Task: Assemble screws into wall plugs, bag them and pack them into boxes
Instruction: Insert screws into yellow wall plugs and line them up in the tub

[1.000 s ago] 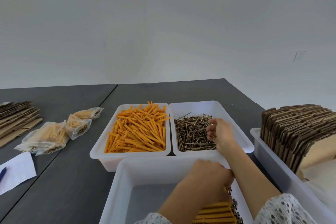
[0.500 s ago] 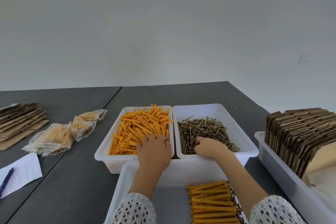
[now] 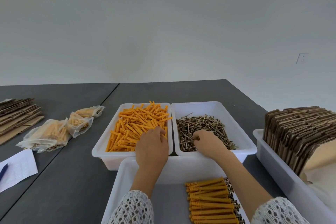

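While the left hand (image 3: 152, 146) curls into the orange plugs (image 3: 138, 125) at frame centre, the right hand (image 3: 205, 142) pinches among the screws (image 3: 201, 129) beside them. Plugs look light and stiff; screws thin, sharp-tipped, best taken mid-shaft.

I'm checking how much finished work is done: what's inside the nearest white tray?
The nearest tray holds a neat row of assembled plugs with screws along its right side. The forearms and sleeves cover part of its floor, and its near end is out of frame.
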`<act>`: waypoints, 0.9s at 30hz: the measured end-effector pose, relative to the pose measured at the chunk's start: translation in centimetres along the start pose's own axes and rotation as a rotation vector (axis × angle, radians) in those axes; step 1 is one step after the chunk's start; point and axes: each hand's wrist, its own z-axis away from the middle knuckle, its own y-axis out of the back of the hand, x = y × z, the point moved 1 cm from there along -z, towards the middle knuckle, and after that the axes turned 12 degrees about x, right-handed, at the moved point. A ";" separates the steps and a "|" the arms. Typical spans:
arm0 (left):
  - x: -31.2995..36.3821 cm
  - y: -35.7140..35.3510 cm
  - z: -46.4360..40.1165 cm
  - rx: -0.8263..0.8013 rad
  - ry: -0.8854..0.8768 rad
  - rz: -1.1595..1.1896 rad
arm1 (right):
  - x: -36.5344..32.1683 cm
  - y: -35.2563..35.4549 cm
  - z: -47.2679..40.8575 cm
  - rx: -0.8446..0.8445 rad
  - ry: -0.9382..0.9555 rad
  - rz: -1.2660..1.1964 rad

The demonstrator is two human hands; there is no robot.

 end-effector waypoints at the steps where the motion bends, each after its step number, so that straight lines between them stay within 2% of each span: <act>1: 0.0 0.0 0.2 0.065 -0.020 0.030 | -0.1 0.1 0.1 0.041 0.010 -0.032; 4: 0.0 -0.2 0.4 0.170 -0.100 0.086 | -0.3 0.3 0.3 0.154 0.036 -0.092; 8: -0.2 -0.3 0.5 0.190 -0.143 0.109 | -0.5 0.4 0.5 0.246 0.066 -0.119; 17: 0.1 0.2 0.6 0.200 -0.194 0.125 | -0.4 0.5 0.5 0.251 0.056 -0.192; 22: -0.3 -0.2 0.4 0.150 -0.116 0.131 | -0.6 0.7 0.6 0.293 0.073 -0.228; 27: -0.2 -0.4 0.5 0.143 -0.114 0.172 | -0.5 0.7 0.5 0.330 0.067 -0.219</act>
